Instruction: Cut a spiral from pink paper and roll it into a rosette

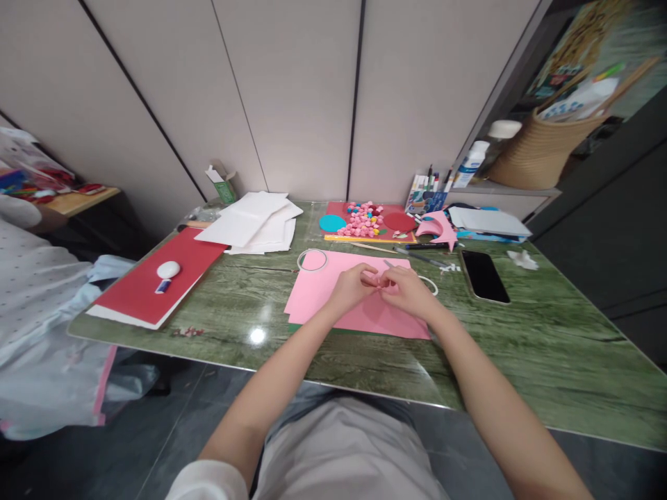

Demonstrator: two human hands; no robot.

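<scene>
Over the pink paper sheets [333, 305], my left hand [354, 286] and my right hand [405, 288] meet with fingertips pinched together. Whatever is between them is too small and too covered by the fingers to make out. A slim grey tip [388, 264] shows by my right index finger; its kind is unclear. A roll of tape [312, 260] lies on the left part of the pink sheets. Another white ring [430, 285] is partly hidden behind my right hand. Beyond the hands, a heap of small pink folded pieces [365, 221] sits on a red sheet [338, 207].
White papers [260, 221] and red paper [156, 267] with a white round object [168, 270] lie left. On the right are a phone [485, 276], pink paper scraps [438, 228] and a pen box [427, 193]. Another person's clothing [46, 326] is at far left.
</scene>
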